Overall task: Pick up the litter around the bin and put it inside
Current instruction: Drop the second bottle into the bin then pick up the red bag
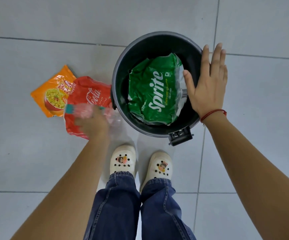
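Beside the bin, left hand is clamped on a blurred, crushed plastic bottle, likely light, springy, slippery; right hand hovers spread flat.

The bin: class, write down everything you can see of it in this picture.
The bin is round, dark grey and looks like plastic, with no lid on and a black pedal or hinge bracket at its near edge. It stands upright on the tiled floor. A crumpled green Sprite wrapper lies inside. The open right hand is spread over its right rim. A red Coca-Cola wrapper lies against its left side.
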Demonstrator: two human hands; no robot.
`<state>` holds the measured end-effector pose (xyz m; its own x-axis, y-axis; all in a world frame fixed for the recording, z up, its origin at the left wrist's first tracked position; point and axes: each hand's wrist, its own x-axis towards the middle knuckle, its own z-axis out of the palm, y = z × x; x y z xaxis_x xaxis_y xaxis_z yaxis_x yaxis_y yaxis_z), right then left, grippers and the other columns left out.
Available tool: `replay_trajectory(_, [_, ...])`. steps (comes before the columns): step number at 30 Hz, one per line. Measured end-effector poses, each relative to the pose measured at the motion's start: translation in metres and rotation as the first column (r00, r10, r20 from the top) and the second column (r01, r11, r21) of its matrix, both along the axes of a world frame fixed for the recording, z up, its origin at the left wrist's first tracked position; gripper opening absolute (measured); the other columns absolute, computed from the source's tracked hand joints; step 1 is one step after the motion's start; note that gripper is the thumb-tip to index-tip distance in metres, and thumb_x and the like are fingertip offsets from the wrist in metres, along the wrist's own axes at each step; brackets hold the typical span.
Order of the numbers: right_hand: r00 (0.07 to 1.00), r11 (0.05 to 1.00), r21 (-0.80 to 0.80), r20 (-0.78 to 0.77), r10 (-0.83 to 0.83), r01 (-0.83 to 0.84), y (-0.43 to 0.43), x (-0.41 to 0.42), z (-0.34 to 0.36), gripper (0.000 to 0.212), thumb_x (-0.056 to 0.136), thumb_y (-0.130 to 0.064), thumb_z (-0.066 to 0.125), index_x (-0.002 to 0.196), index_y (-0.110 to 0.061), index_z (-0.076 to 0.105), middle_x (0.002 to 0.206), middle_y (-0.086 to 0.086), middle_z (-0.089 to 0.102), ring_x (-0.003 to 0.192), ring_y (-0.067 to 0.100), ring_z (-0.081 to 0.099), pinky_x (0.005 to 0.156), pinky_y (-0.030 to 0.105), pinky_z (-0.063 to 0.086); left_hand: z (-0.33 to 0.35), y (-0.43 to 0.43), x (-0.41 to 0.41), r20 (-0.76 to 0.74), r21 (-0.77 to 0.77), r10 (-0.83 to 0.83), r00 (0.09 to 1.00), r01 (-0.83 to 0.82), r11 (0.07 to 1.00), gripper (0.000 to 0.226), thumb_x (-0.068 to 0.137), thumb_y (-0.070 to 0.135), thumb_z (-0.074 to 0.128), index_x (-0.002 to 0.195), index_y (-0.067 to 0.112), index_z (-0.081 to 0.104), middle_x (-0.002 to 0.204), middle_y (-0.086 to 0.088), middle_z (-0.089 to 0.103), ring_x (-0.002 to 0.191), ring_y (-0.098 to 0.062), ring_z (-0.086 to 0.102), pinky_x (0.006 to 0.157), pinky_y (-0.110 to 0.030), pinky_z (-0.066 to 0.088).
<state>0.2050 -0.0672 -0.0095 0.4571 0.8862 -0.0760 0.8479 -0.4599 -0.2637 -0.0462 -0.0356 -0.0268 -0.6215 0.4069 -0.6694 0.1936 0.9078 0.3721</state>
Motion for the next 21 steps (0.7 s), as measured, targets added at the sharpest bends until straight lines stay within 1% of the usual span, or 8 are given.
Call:
replay_trajectory(3, [1.0,1.0,-0.014,-0.005,0.001,-0.001,0.001,-0.002,0.004,0.066,0.098,-0.049,0.032,0.148,-0.011,0.014,0.157,0.022,0.01,0.146,0.033,0.008,0.117,0.048,0.017,0.051,0.002,-0.013,-0.061,0.473,-0.016,0.998,0.043,0.88,0.066,0.086,0.038,0.055,0.142,0.015,0.027,0.135,-0.008,0.049,0.117,-0.018,0.055,0.094,-0.03,0.05])
replay_trajectory(7, [1.0,1.0,-0.02,0.02,0.006,-0.005,0.001,-0.001,0.003,0.065,0.098,-0.048,0.032,0.148,-0.009,0.014,0.156,0.023,0.011,0.145,0.034,0.009,0.117,0.047,0.018,0.097,-0.007,0.02,-0.008,0.642,-0.441,0.898,0.342,0.686,0.073,0.085,0.044,0.051,0.145,0.02,0.019,0.142,-0.007,0.041,0.122,-0.02,0.052,0.094,-0.04,0.052])
replay_trajectory(9, [1.0,1.0,-0.013,0.022,0.004,-0.003,0.001,-0.001,0.0,0.065,0.099,-0.047,0.031,0.148,-0.009,0.013,0.156,0.023,0.01,0.145,0.034,0.009,0.117,0.047,0.017,0.099,-0.017,0.042,-0.114,0.6,-0.603,0.789,0.539,0.591,0.08,0.083,0.052,0.049,0.147,0.02,0.013,0.145,-0.001,0.033,0.123,-0.013,0.046,0.092,-0.033,0.051])
replay_trajectory(11, [1.0,1.0,0.002,0.023,-0.004,0.004,0.0,-0.001,-0.003,0.063,0.099,-0.045,0.031,0.148,-0.01,0.014,0.156,0.023,0.01,0.145,0.035,0.009,0.117,0.047,0.017,0.089,-0.022,0.055,-0.224,0.523,-0.656,0.721,0.657,0.543,0.084,0.083,0.061,0.045,0.148,0.018,0.013,0.129,0.0,0.038,0.109,-0.012,0.049,0.085,-0.027,0.05])
replay_trajectory(13, [1.0,1.0,0.021,0.02,-0.015,0.015,0.0,-0.001,-0.004,0.06,0.1,-0.042,0.03,0.148,-0.009,0.015,0.156,0.024,0.01,0.145,0.036,0.009,0.117,0.047,0.017,0.071,-0.018,0.052,-0.269,0.496,-0.574,0.773,0.622,0.605,0.078,0.086,0.062,0.038,0.146,0.014,0.021,0.121,-0.007,0.045,0.102,-0.016,0.049,0.084,-0.031,0.047])
replay_trajectory(16, [0.999,0.998,0.048,0.012,-0.038,0.038,0.0,-0.001,-0.006,0.058,0.101,-0.038,0.029,0.148,-0.008,0.014,0.156,0.024,0.008,0.145,0.036,0.008,0.117,0.045,0.016,0.027,-0.007,0.021,-0.386,0.4,-0.42,0.821,0.56,0.726,0.065,0.092,0.05,0.039,0.142,0.011,0.031,0.129,-0.009,0.046,0.109,-0.018,0.046,0.087,-0.023,0.034])
replay_trajectory(19, [0.996,0.994,0.067,0.008,-0.09,0.089,0.0,0.001,-0.008,0.06,0.101,-0.039,0.028,0.148,-0.005,0.014,0.155,0.026,0.007,0.145,0.037,0.007,0.118,0.042,0.015,-0.024,-0.011,-0.014,-0.373,0.037,-0.637,0.675,0.697,0.716,0.077,0.089,0.05,0.05,0.147,0.01,0.02,0.149,-0.016,0.026,0.134,-0.033,0.03,0.102,-0.045,0.036])
replay_trajectory(21, [0.992,0.989,0.086,0.007,-0.123,0.122,0.0,0.001,-0.007,0.062,0.1,-0.041,0.029,0.148,-0.003,0.014,0.155,0.027,0.007,0.145,0.038,0.007,0.117,0.04,0.013,-0.051,-0.017,-0.026,-0.259,-0.18,-0.826,0.501,0.815,0.55,0.094,0.083,0.06,0.054,0.149,0.011,0.008,0.157,-0.016,0.005,0.143,-0.036,0.011,0.109,-0.052,0.026])
